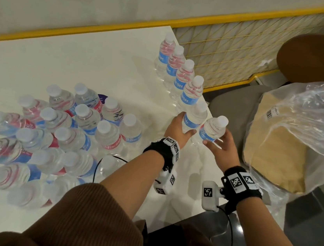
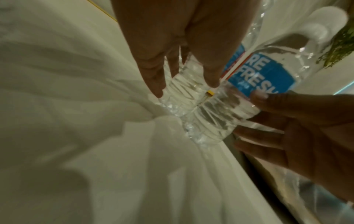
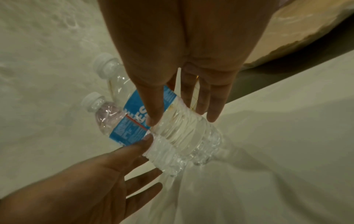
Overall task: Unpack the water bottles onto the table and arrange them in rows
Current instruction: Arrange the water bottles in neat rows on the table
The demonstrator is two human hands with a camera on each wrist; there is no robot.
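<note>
on the left of the white desk (image 1: 83, 62) stands a tight cluster of water bottles (image 1: 88, 118), caps up, some with red labels and some with blue. to its right, a row of bottles (image 1: 180, 72) runs along the desk's right edge toward the person. the left hand (image 1: 178, 130) is at the row's fifth bottle (image 1: 194, 116), fingers (image 2: 153, 72) straight and slightly apart against its ribbed side, not wrapped round it. just beside it, the right hand (image 1: 222, 148) has its thumb and straight, spread fingers (image 3: 214, 106) on either side of the nearest bottle (image 1: 212, 129), which stands at the desk's near corner. further right, a clear plastic bag (image 1: 297, 139) holds a tan bundle.
</note>
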